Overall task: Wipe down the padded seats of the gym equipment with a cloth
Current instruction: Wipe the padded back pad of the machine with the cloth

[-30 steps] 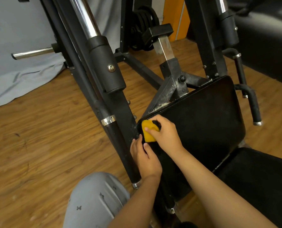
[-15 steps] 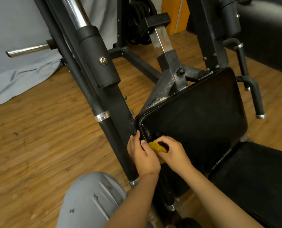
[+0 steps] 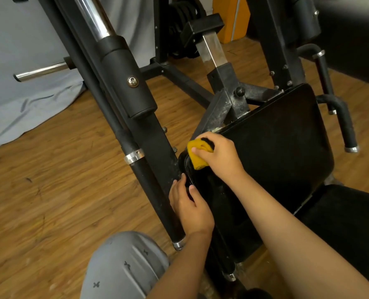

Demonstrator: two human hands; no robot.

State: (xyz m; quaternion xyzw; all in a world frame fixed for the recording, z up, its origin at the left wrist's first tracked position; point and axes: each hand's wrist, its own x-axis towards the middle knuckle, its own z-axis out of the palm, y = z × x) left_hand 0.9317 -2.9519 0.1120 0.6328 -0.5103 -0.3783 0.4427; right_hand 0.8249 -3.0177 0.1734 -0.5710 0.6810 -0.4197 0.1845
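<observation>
In the head view, the right hand (image 3: 219, 156) gripped a yellow cloth (image 3: 197, 157) against the upper left corner of the black back pad (image 3: 276, 147); curled fingers covered much of the cloth. The left hand (image 3: 190, 203) held the pad's left edge lower down, thumb on the face, fingertips lost behind the rim. Both forearms hid the pad's lower part. The seat pad (image 3: 351, 223), right of and below the back pad, was cut off by the frame edge.
</observation>
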